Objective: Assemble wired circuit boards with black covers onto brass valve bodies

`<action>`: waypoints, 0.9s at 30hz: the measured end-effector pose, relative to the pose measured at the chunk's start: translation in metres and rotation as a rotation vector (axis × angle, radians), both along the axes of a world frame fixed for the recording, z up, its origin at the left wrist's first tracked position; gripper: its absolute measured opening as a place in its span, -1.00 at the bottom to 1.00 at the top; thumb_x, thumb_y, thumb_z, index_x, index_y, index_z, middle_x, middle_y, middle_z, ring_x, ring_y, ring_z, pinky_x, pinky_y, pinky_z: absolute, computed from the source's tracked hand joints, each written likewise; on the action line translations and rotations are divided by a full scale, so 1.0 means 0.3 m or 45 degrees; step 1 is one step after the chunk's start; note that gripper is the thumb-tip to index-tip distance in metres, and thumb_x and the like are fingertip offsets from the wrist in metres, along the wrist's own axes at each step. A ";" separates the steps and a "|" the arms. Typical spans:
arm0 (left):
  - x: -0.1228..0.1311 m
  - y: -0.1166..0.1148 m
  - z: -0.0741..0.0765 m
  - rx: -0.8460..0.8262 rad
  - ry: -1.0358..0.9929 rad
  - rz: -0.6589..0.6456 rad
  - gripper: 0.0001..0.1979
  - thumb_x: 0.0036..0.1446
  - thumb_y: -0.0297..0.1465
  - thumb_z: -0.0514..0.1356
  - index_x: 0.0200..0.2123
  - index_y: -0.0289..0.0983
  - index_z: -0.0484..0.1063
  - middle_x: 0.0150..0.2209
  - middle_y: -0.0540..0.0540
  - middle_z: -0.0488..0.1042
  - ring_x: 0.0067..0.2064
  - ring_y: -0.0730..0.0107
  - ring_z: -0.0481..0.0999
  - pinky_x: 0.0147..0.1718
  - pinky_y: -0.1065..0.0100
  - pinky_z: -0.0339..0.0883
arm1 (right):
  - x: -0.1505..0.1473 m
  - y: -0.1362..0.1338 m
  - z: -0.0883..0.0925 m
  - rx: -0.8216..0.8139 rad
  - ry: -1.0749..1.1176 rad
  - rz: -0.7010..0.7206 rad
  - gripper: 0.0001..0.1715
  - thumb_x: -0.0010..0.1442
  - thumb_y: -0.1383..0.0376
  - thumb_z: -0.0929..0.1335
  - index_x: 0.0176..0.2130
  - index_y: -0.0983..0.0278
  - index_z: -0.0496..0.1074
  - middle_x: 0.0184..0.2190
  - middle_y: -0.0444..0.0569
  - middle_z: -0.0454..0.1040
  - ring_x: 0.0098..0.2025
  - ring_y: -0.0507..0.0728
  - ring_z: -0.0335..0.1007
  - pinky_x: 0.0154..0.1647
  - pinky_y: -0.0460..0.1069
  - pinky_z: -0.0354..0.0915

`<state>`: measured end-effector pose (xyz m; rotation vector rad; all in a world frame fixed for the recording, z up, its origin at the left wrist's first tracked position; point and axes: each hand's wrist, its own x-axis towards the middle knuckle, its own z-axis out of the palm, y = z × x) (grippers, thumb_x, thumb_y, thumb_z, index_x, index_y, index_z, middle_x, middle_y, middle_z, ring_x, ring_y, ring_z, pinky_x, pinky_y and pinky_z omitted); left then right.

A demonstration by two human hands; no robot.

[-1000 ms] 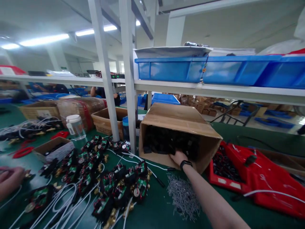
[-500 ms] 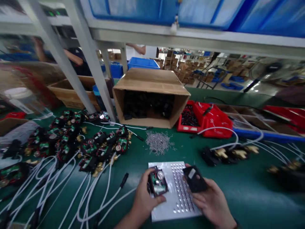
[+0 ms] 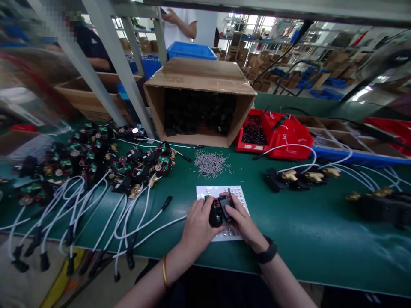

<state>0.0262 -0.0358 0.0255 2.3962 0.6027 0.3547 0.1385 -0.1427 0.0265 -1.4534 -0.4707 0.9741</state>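
Observation:
My left hand (image 3: 198, 220) is closed around a black housing (image 3: 215, 215) with red wires and a circuit board inside, tilted up on its side. In my right hand (image 3: 243, 222) is a black plastic cover (image 3: 224, 208), held right against the housing's open face. Whether the two parts touch all along the edge I cannot tell. Beneath both hands lies a white sheet (image 3: 201, 191) with rows of small shiny round pieces. A pile of small screws (image 3: 210, 164) lies just beyond the sheet.
Several open housings (image 3: 122, 164) with white cables (image 3: 146, 201) crowd the left side. A cardboard box (image 3: 199, 72) of black parts stands at the back, beside a red bin (image 3: 253, 130). Closed units with brass fittings (image 3: 289, 175) lie right. Other people stand behind the shelf posts.
My hands have come together, bringing the cover from apart on the right up to the housing. The housing has been turned onto its side. The view has tilted downward.

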 end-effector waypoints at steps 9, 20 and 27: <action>0.009 0.027 -0.006 -0.074 -0.019 -0.047 -0.26 -0.33 -0.14 0.39 -0.05 -0.21 0.23 -0.19 -0.13 0.36 -0.16 0.10 0.33 -0.20 0.12 0.24 | -0.003 -0.017 0.024 -0.087 -0.370 0.208 -0.43 0.16 0.14 0.27 0.14 0.18 0.14 -0.03 0.01 0.34 -0.35 0.06 0.39 -0.36 -0.05 0.34; 0.018 0.040 -0.005 -0.054 0.036 -0.078 -0.26 -0.32 -0.07 0.35 -0.05 -0.22 0.23 -0.21 -0.13 0.37 -0.17 0.10 0.31 -0.22 0.14 0.23 | 0.002 -0.005 -0.019 -0.074 0.177 0.132 -0.42 0.15 0.02 0.23 0.10 0.15 0.07 -0.34 -0.10 0.36 -0.77 -0.16 0.03 -0.84 -0.21 -0.03; 0.013 0.049 -0.014 -0.160 -0.058 -0.060 -0.21 -0.28 -0.18 0.37 0.05 -0.22 0.15 -0.14 -0.13 0.36 -0.13 0.12 0.30 -0.13 0.12 0.20 | -0.011 0.027 0.014 -0.170 -0.680 0.319 -0.44 0.23 0.13 0.19 0.16 0.26 0.04 0.10 0.08 0.17 0.08 0.18 0.17 0.09 0.09 0.13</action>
